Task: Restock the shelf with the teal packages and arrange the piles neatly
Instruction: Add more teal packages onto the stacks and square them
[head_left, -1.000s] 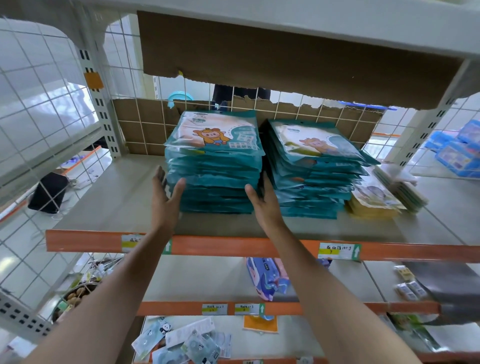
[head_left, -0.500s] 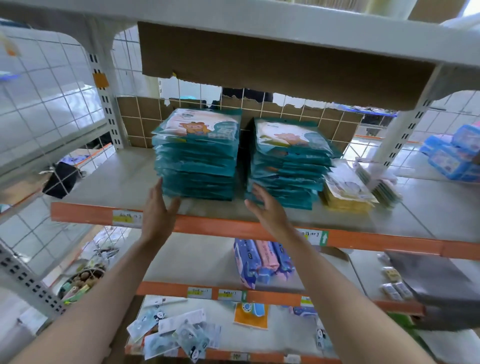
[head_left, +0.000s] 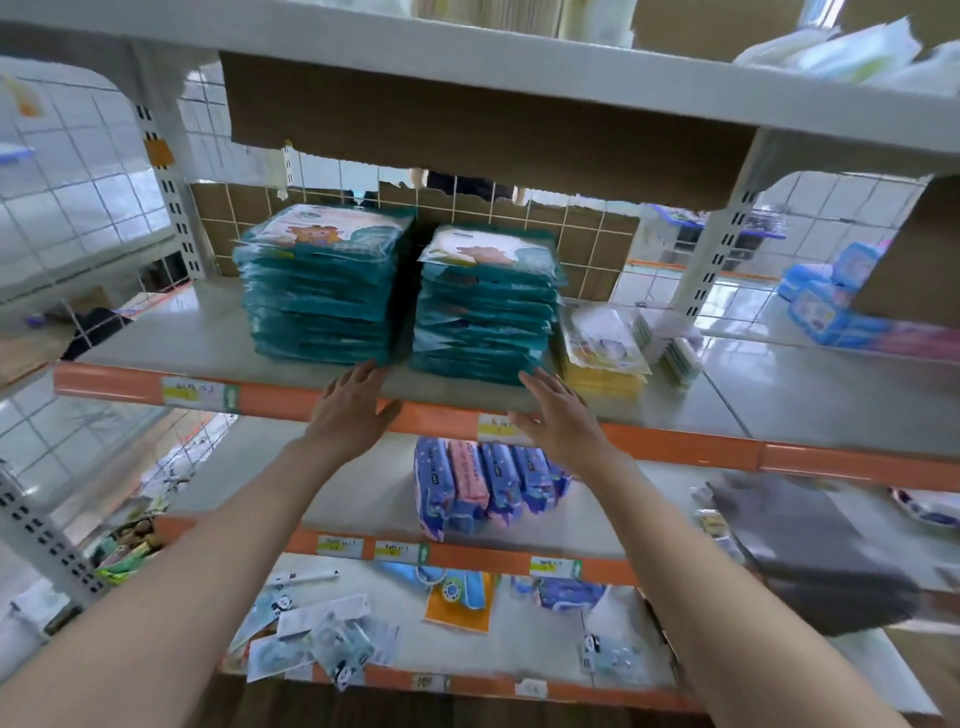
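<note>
Shop shelving: grey boards, white wire grid (head_left: 597, 244) at the back, brown cardboard sheet (head_left: 467, 119) hanging under the board above.

On the middle grey shelf board (head_left: 156, 343), behind its orange front rail (head_left: 675, 441), two piles of flat teal plastic packages, side by side with a narrow gap between. Left teal pile (head_left: 322, 291) at about 10 o'clock from the frame's centre, right teal pile (head_left: 485, 306) at 12 o'clock, both close to the front edge. Each topped by a package with a cartoon print; edges slightly uneven down the stacks.

Just beside the right teal pile, at its 3 o'clock, a lower stack of yellow packets (head_left: 602, 364).

Left hand (head_left: 353, 410) at 6 o'clock of the left teal pile, over the rail: fingers straight and spread, holding nothing, fingertips at the pile's lower front corner; touching or not, cannot tell. Right hand (head_left: 558, 415) at 5 o'clock of the right teal pile: likewise flat and spread, holding nothing, fingertips at the base of that pile.

One shelf down, at 6 o'clock, blue and pink soft packs (head_left: 483, 483) standing in a row.
</note>
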